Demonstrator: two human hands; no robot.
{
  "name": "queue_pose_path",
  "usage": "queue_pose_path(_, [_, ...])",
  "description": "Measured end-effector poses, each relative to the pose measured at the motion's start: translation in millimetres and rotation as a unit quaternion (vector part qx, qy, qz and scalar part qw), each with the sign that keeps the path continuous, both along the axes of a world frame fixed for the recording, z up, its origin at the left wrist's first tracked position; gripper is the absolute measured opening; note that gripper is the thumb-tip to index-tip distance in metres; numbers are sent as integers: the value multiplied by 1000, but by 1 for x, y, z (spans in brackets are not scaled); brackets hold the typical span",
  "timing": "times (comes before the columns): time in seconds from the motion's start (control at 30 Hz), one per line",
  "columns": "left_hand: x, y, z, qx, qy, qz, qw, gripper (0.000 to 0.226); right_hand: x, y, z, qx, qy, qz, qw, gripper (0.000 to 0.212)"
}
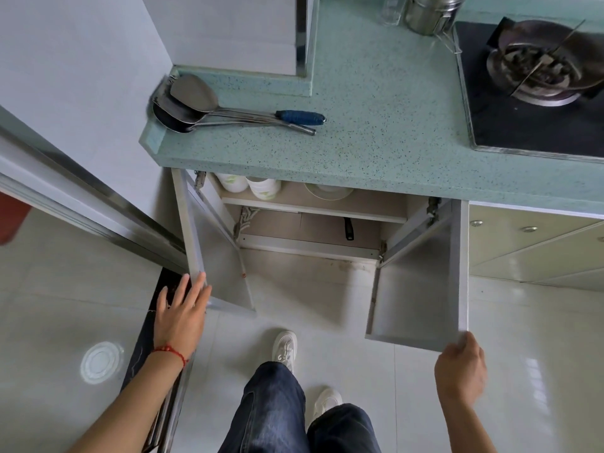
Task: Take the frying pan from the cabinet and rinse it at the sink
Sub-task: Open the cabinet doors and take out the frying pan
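Cabinet opened: my left hand [183,308] flat on left door [196,237], right hand [461,364] gripping right door [421,289]; next, reach frame-centre black handle [348,228].

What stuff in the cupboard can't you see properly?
Head view:
- Frying pan: only a black handle shows; the shelf hides the rest.
- Bowls: tops hidden by the counter.
- Right hand: fingertips hidden behind the right door.
- Sink: not in view.
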State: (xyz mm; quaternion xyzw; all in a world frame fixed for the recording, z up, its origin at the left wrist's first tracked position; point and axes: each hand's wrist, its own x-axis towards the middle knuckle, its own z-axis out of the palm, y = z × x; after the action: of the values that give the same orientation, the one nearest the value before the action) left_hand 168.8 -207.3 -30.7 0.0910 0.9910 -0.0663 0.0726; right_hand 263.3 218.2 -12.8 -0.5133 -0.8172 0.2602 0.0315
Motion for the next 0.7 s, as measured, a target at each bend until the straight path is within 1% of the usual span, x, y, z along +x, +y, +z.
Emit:
queue_pose_path(0.03, [0, -3, -1, 7, -4, 7, 1000, 62, -2, 3, 0, 3, -4, -3, 1000, 33])
queue_pose_path(0.1, [3, -4, 3, 27, -6, 31, 999, 54, -3, 4, 2, 20, -8, -8, 1000, 43])
queue_pose_path(0.17, [4, -5, 6, 42, -4, 64, 997, 50, -7, 0, 3, 39, -9, 2, 999, 50])
queue_pose_path(0.27, [-2, 0, 12, 84, 4, 119, 989, 43, -20, -16, 3, 40, -31, 88, 995, 52])
queue_pose_path(0.33, [-12, 15, 15, 155, 10, 113, 981, 47, -37, -36, 3, 13, -24, 157, 987, 52])
queue_pose_path(0.4, [-22, 37, 16, 258, 4, 88, 962, 54, -53, -59, 3, -8, -4, 210, 978, 49])
queue_pose_path(0.47, [-32, 58, 14, 316, -5, 76, 946, 56, -68, -79, 3, -13, 17, 269, 963, 49])
queue_pose_path(0.57, [-43, 82, 7, 318, -21, 52, 946, 58, -85, -94, -3, -6, 9, 331, 944, 51])
queue_pose_path(0.63, [-49, 95, -1, 301, -25, 30, 953, 57, -95, -96, -10, -5, 8, 349, 937, 53])
queue_pose_path(0.7, [-56, 107, -14, 285, -36, 15, 958, 55, -102, -93, -22, -8, 3, 357, 934, 50])
